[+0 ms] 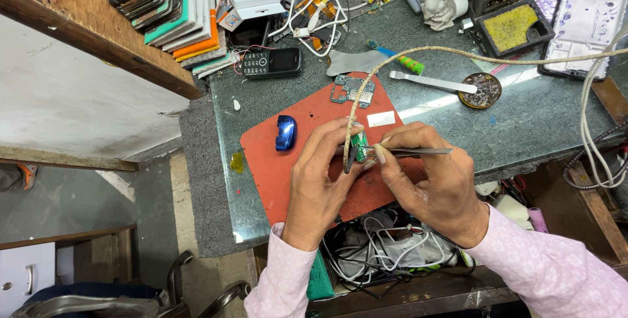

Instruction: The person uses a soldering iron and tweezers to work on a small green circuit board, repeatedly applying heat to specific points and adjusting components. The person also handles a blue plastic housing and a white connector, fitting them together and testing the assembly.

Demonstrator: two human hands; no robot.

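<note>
My left hand pinches a small green circuit board over the red mat, and a braided cable runs down to dark clips by its fingers. My right hand grips metal tweezers, their tips meeting the small board. A larger green circuit board lies at the mat's far edge. A shiny blue rounded part rests on the mat left of my left hand.
A black keypad phone, a flat metal pry tool, a round tin, a sponge tray and tangled cables lie on the grey bench. Stacked phone cases stand far left. More wires fill the drawer below.
</note>
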